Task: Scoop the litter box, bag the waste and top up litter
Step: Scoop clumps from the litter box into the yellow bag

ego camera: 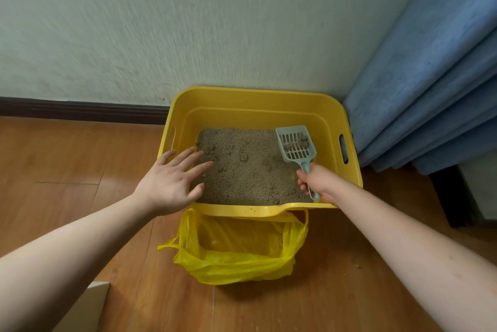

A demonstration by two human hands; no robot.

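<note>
1. Head view: a yellow rectangular plastic litter box (258, 105) with slot handles in its side walls stood on the brown wood-plank floor (67, 159), its far rim against the pale wall (188, 22).
2. Grey-brown granular litter (242, 170) covered the box bottom; several darker clumps (243, 157) lay on its surface.
3. The right hand (318, 182) was clenched round the handle of a pale blue-grey slotted plastic scoop (295, 143), at the near right corner of the box.
4. The scoop's blade pointed toward the far wall of the box, over the right side of the litter. Dark clumps sat in the blade.
5. The left hand (172, 178) was released, fingers straight and spread, grasping nothing. It lay over the near left rim of the box, fingertips over the litter's left edge; contact with rim or litter could not be judged.
6. A yellow translucent plastic bag (236, 259) stood open on the floor just in front of the box's near rim, its mouth facing up. Contents were unclear.
7. Folded blue fabric (430, 89) hung just right of the box.
8. A corner of brown cardboard (88, 304) showed at the lower left.
</note>
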